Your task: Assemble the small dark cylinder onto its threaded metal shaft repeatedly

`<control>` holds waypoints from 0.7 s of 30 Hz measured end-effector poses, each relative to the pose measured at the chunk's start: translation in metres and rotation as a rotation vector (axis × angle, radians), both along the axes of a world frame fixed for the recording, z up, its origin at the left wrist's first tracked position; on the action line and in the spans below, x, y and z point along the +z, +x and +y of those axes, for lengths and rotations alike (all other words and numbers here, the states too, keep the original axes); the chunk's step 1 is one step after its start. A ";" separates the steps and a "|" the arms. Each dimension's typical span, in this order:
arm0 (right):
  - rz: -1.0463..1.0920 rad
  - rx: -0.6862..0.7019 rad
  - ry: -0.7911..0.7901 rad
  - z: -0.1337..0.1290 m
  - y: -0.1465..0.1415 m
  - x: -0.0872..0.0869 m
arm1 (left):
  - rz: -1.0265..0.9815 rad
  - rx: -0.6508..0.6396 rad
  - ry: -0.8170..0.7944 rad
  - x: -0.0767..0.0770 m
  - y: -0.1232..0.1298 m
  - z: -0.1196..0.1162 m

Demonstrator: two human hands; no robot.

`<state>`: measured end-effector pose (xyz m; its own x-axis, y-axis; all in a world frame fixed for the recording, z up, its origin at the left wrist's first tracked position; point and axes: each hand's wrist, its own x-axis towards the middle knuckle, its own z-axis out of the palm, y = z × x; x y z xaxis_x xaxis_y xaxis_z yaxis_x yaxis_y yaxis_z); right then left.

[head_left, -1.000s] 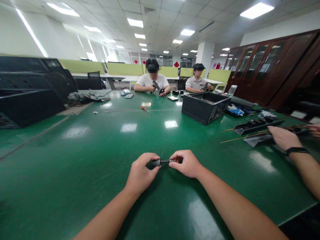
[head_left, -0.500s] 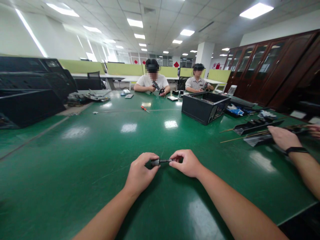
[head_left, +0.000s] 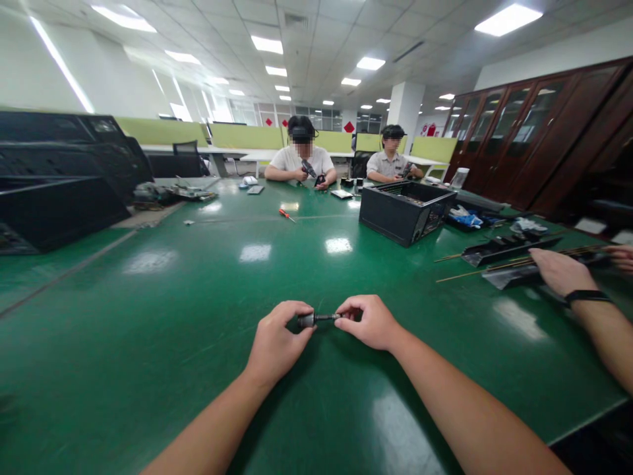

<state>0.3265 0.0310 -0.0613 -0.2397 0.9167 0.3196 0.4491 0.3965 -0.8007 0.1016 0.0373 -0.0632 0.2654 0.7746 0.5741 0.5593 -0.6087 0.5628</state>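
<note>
Centrally, near the front edge of the green table, the left hand and right hand met over one small dark part. Left hand closed, thumb and forefinger pinching the thicker, greyish end of the part. Right hand closed likewise, fingertips gripping the thin shaft end. Part held level, just above the table surface, spanning the gap between the two hands.

Progress, judged from this view only: the thick end and the thin shaft sat in line as one piece, so the two were at least engaged. Whether they were fully seated or only partly joined could not be told; the joint was too small and partly covered by the fingers. No loose pieces lay on the table beside the hands, so nothing further seemed waiting to be fitted here.

Surroundings: a red-handled screwdriver lay far off toward the middle of the table, well apart from the hands. A black open case stood far right. At near right a co-worker's hand, with a black wristband, rested on long dark strips. Two people sat at the far end.
</note>
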 end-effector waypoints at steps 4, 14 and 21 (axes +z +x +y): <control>0.004 -0.002 0.000 -0.001 0.000 0.002 | -0.004 0.003 0.007 0.000 -0.001 0.001; 0.006 0.002 0.008 -0.001 0.002 0.003 | -0.014 0.003 0.001 0.001 -0.001 -0.001; -0.001 -0.012 0.007 -0.001 0.003 0.004 | -0.018 0.015 -0.011 0.001 -0.001 0.000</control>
